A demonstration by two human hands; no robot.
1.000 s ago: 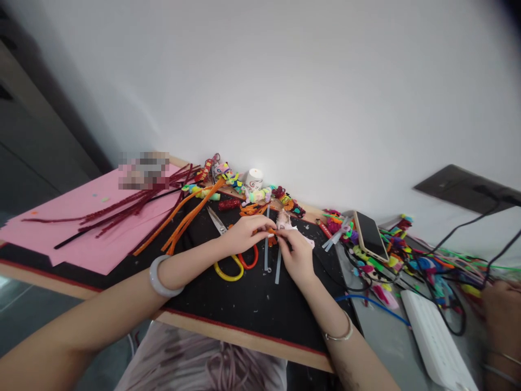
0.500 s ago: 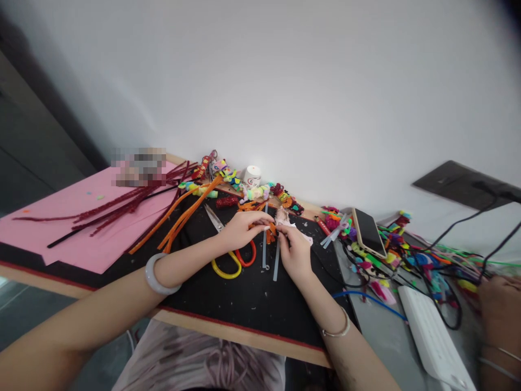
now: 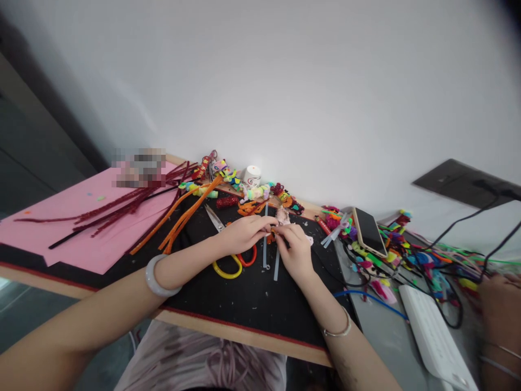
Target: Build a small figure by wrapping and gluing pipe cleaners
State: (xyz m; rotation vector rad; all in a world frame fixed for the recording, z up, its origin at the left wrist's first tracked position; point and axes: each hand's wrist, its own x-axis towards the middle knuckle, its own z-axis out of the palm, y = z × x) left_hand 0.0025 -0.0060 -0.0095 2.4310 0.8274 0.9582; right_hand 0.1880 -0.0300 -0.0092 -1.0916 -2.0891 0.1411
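The left hand (image 3: 246, 233) has drawn closer to the right hand (image 3: 296, 247), which pinches an orange piece (image 3: 269, 238); I can't tell the left's grip. Forearms (image 3: 191, 263) reach in from eight and five o'clock.

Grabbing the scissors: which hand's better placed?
Left, probably: the left hand and wrist overlap the scissors in view; the right hand is farther off, beyond the pale strips.

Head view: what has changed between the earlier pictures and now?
The left hand, its fingers parted half a second ago, has closed in toward the right hand; they meet again at the small orange fuzzy piece. Whether the left grips it is hidden. Unchanged: the right hand's hold, the metal scissors with yellow and red handles, the black-screened phone.
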